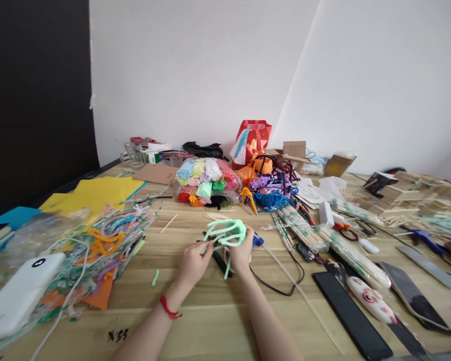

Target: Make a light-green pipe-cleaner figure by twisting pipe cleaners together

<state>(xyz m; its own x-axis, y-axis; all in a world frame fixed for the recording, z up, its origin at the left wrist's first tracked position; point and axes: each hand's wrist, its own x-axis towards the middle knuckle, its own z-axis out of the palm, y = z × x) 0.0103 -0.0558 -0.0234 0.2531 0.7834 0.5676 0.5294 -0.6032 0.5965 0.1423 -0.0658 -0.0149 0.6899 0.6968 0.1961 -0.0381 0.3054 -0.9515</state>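
Observation:
Both my hands are low over the wooden table (218,321), each closed on the same tangle of mint-green pipe cleaners (227,231). My left hand (194,261), a red string at its wrist, pinches the left strands. My right hand (241,254) grips the right side of the bundle. Under my hands lie a black tool (221,261) and a blue-tipped glue gun (257,241) with a black cable (281,289). A short green offcut (155,277) lies on the table to the left.
At left lie a white power bank (18,296), bagged coloured foam pieces (97,250) and yellow sheets (97,193). Behind are a bag of pipe cleaners (205,184) and a red bag (252,141). At right are bamboo skewers (323,238), dark tablets (351,316) and wooden sticks (421,198).

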